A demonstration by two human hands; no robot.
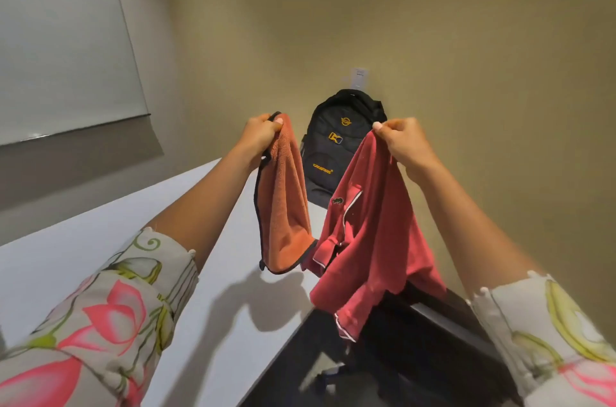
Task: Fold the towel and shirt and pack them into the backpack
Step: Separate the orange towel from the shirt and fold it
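My left hand (261,135) grips the top of an orange towel (283,206) with a dark trim, which hangs unfolded above the white table (110,233). Beside it, my right hand (405,140) pinches a red polo shirt (370,240) by its upper edge; the shirt dangles crumpled, its collar and placket showing. Both hang in the air, close together, the towel's lower corner near the shirt's collar. A black backpack (336,146) with yellow logos stands upright at the table's far end against the wall, behind the two cloths, partly hidden by them.
The table's right edge runs diagonally toward the lower middle, with a dark floor or furniture (383,363) beyond it. A white board (60,40) hangs on the left wall. A wall socket (359,77) sits above the backpack.
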